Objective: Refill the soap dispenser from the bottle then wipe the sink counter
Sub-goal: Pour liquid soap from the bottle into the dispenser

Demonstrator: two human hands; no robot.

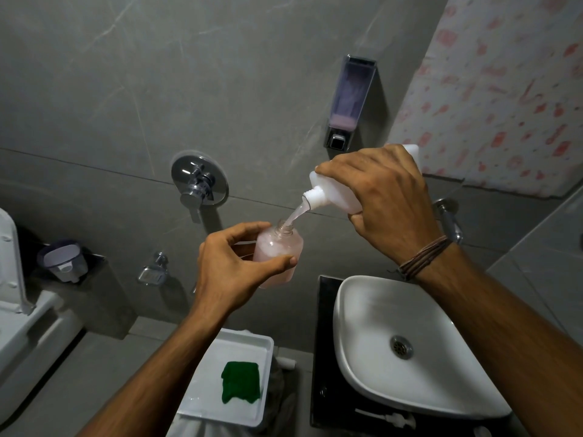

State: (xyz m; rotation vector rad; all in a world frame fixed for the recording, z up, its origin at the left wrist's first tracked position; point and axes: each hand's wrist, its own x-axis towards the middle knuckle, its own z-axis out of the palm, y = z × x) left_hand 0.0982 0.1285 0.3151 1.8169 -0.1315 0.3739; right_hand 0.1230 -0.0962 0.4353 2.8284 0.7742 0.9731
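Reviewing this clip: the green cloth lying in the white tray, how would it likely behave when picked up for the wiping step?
The green cloth lies flat with ragged, uneven edges in the white tray, so it is probably limp and would drape from the fingers. It looks thin, so likely light. Nothing rests on it, so it should lift free without dragging the tray.

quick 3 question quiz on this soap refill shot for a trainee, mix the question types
1. True or false: the right hand tilts the white bottle so soap runs into the clear dispenser.
2. Where is the green cloth? A) in the sink B) in the white tray C) on the toilet
3. Fill in: the left hand holds the ____.

Key: 1 true; 2 B; 3 dispenser
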